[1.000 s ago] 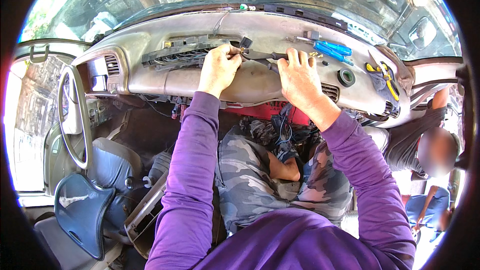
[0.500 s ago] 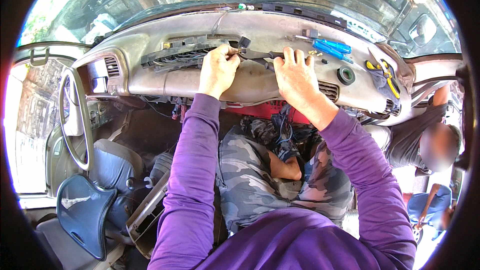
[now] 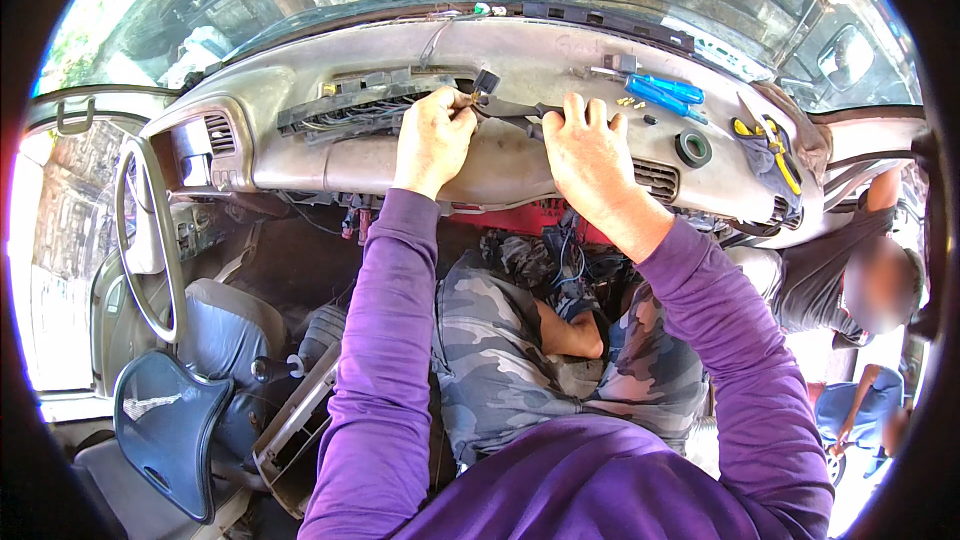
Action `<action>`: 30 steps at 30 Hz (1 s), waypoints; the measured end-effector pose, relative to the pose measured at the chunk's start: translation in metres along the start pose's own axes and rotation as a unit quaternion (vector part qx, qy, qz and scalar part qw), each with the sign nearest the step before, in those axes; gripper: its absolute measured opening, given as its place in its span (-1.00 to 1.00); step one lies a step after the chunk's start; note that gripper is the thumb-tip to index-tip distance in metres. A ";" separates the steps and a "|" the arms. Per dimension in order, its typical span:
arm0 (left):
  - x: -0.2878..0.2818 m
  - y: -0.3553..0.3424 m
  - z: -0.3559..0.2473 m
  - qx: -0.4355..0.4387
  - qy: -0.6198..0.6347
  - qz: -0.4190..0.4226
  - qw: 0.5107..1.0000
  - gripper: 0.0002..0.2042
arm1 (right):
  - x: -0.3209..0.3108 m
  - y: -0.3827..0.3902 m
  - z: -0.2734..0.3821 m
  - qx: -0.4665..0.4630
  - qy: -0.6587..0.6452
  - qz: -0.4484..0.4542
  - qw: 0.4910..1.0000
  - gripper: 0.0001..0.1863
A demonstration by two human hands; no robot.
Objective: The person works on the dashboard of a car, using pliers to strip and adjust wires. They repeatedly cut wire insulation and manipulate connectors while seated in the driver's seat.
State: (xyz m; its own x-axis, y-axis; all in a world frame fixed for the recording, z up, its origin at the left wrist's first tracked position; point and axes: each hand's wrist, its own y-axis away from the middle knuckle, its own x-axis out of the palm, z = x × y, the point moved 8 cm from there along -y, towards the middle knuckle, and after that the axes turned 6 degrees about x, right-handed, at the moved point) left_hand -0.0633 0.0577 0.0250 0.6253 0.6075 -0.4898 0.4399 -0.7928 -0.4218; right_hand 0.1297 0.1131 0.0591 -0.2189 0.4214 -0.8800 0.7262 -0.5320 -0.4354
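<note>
- Taking the tape roll as my landmark, I see both hands left of it, over the dashboard.
- My left hand, the farther one, has its fingers pinched on the lower end of a small black block.
- My right hand, nearer the roll, grips dark pliers, tips at the left fingertips.
- Blue-handled tools lie just beyond the roll.
- Yellow-handled pliers lie right of it.
</note>
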 end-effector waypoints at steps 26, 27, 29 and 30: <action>0.003 -0.004 -0.001 -0.062 0.065 0.031 0.995 -0.81 | 0.002 0.012 0.007 0.030 -0.033 0.072 0.996 -0.62; 0.003 -0.004 0.000 -0.061 0.070 0.031 0.995 -0.81 | 0.000 0.012 0.008 0.034 -0.028 0.066 0.997 -0.62; 0.005 -0.004 0.000 -0.062 0.075 0.032 0.995 -0.81 | -0.002 0.012 0.011 0.035 -0.014 0.073 0.997 -0.64; 0.005 -0.004 0.000 -0.064 0.074 0.032 0.995 -0.81 | -0.003 0.012 0.011 0.035 -0.007 0.076 0.996 -0.65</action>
State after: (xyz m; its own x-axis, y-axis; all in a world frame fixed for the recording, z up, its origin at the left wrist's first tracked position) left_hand -0.0613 0.0639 0.0243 0.7386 0.5501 -0.3898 0.4695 -0.8346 -0.2883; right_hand 0.1320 0.0971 0.0541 -0.1188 0.3221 -0.9392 0.7048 -0.6390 -0.3083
